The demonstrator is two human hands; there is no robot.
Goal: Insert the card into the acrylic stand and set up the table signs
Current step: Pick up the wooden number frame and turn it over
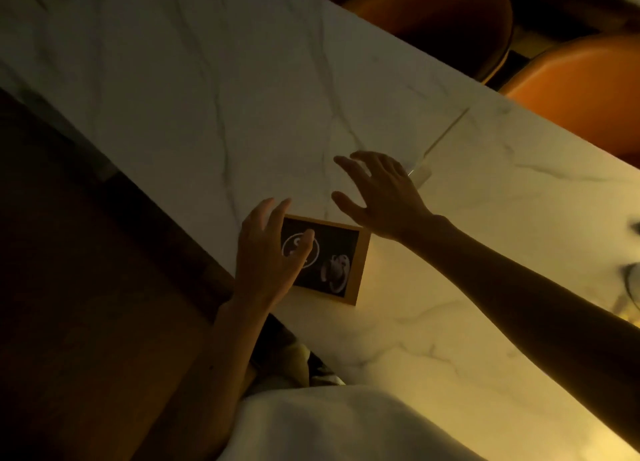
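Two open grips: left hand (266, 252) is hovering over the light, stiff card (325, 258); right hand (381, 197) is reaching toward the slippery, fragile acrylic stand (446, 133), holding nothing.

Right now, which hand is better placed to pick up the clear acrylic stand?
The right hand. It is open, fingers spread, just beside the acrylic stand on the marble table. The left hand hovers over the card near the table's edge.
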